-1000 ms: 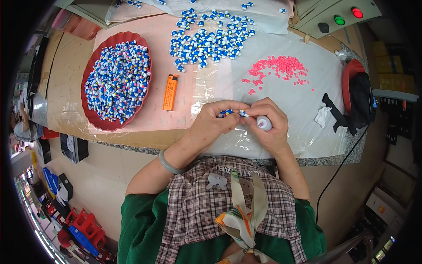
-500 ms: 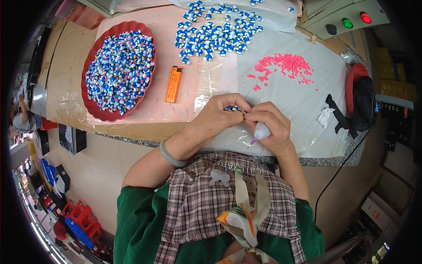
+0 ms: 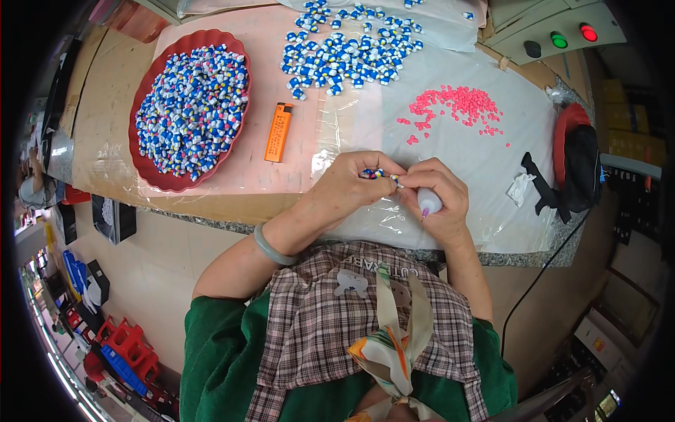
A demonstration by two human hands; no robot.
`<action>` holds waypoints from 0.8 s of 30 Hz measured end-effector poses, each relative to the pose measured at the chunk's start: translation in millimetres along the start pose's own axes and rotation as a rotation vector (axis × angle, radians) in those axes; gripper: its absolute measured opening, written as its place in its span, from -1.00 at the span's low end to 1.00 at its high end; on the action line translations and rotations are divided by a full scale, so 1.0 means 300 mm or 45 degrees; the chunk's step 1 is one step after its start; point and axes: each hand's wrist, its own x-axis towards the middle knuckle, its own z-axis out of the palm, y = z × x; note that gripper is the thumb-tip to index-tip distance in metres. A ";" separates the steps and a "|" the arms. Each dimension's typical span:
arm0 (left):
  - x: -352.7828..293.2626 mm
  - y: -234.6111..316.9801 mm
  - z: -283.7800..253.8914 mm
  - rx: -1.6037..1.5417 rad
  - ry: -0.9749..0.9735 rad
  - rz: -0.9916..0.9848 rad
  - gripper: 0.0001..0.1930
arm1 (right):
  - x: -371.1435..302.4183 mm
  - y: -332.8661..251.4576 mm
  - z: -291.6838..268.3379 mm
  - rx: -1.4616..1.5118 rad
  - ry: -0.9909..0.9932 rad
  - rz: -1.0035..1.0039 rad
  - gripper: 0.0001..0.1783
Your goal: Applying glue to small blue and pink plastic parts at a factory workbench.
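Two hands meet over the near edge of a counter, working on a tiny blue and white piece.

The left hand (image 3: 344, 190) has its fingers pinched together on the small blue and white piece (image 3: 373, 173). The right hand (image 3: 436, 197) has its fingers wrapped around a small white bottle (image 3: 429, 202), held just beside the piece. Toward the counter's (image 3: 105, 133) left edge sits a red tray (image 3: 151, 176) heaped with similar pieces, with an orange lighter (image 3: 278, 131) beside it. Loose pink beads (image 3: 457, 105) lie farther right on clear plastic sheeting (image 3: 485, 176).

Lighter (image 3: 278, 131) right of tray (image 3: 144, 167)
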 end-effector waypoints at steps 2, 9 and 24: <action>-0.002 -0.002 -0.002 0.007 -0.005 0.007 -0.82 | 0.003 0.000 -0.002 0.003 -0.006 -0.011 -0.67; 0.007 -0.008 -0.017 0.001 -0.053 -0.020 -0.82 | 0.000 0.005 -0.011 -0.023 -0.043 -0.036 -0.67; 0.009 0.006 -0.002 0.206 -0.020 0.093 -0.79 | 0.013 -0.004 -0.021 -0.017 -0.096 -0.026 -0.69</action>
